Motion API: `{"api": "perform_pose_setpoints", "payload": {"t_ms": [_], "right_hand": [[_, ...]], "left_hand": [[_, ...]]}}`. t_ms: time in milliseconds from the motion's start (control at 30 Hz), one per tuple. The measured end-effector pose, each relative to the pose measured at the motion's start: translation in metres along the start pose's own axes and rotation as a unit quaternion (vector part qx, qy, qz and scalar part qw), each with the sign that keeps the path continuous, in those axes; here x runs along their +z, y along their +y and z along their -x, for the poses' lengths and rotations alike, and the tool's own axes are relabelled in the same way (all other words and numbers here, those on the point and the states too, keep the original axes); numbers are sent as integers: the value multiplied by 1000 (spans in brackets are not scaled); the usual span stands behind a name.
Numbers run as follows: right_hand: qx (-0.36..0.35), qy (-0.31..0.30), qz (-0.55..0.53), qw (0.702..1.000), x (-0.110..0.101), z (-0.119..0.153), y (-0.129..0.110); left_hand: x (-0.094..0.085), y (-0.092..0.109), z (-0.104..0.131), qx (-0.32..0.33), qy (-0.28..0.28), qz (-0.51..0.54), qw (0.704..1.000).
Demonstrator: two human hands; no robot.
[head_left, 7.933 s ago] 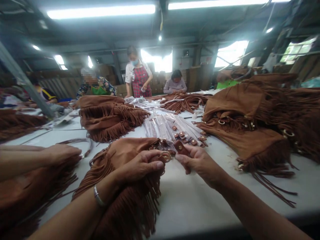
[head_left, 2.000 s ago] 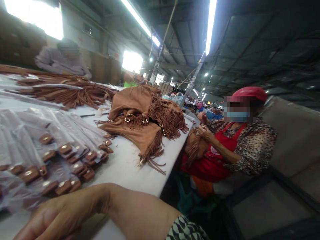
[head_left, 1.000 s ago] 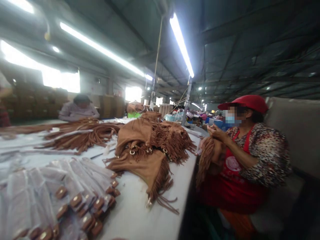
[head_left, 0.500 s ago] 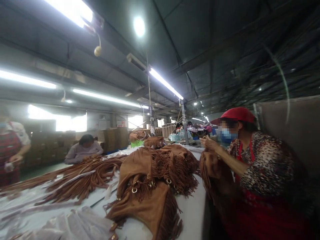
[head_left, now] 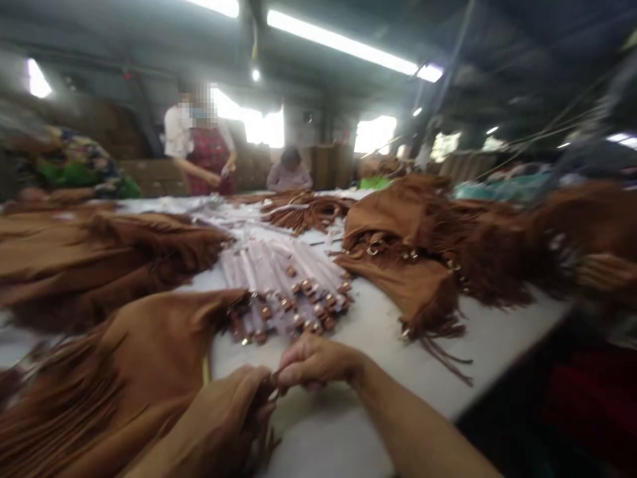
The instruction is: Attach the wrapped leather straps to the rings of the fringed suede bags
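Observation:
Low in the middle of the view my left hand [head_left: 226, 415] and my right hand [head_left: 316, 362] meet, fingers closed, at a thin dark brown strip [head_left: 273, 380]. A pale, shiny bit shows just below it, too blurred to name. Both hands are over the white tabletop [head_left: 338, 425]. A brown suede bag [head_left: 159, 352] with long fringe lies beside and under my left forearm. Whether the strip belongs to this bag is hidden. Just beyond my hands is a bundle of straps [head_left: 293, 285] in whitish wrapping, their brown ends bearing gold-coloured metal fittings.
More brown fringed bags [head_left: 398, 226] with metal rings are heaped on the right, and others [head_left: 99, 259] lie on the left. Brown strips [head_left: 303, 209] lie farther back. A co-worker in a red checked apron [head_left: 209, 156] stands behind; a co-worker's hand [head_left: 607, 272] is at the right edge.
The view has swung left and down. My hands and the wrapped straps have come into sight, and the co-worker in the red cap has mostly gone out at the right.

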State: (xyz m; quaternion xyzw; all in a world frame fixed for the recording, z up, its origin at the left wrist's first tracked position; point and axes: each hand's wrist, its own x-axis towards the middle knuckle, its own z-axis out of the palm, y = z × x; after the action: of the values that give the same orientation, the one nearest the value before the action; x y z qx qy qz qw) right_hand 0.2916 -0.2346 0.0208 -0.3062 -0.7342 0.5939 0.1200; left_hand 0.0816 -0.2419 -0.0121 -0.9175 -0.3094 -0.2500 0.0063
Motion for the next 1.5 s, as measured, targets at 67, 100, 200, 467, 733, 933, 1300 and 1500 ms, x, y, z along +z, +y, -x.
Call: {"api": "perform_pose_setpoints", "payload": {"t_ms": [67,100,200,467,733,933,1300,1500], "right_hand": [[0,-1,-107,994,-2,-18,27],[2,-1,-153,988,-3,-23,35],[16,1,-232,972,-3,-25,41],[33,-8,-245,969,-3,-23,34],[47,6,-206,977,-3,-23,27],[17,109,-59,992,9,-27,18],[56,54,-205,976,-8,-26,32],[60,16,-247,967,-7,-25,34]], "left_hand": [[0,-1,17,-28,-84,33,995],[-1,-2,19,-23,-111,37,993],[-7,-2,11,-24,-181,29,983],[-12,-7,6,18,-197,39,979],[-7,-12,11,44,-85,88,991],[3,-24,14,67,14,-27,997],[-11,-8,-6,-60,-195,21,979],[-2,-9,-6,28,-227,-6,973]]}}
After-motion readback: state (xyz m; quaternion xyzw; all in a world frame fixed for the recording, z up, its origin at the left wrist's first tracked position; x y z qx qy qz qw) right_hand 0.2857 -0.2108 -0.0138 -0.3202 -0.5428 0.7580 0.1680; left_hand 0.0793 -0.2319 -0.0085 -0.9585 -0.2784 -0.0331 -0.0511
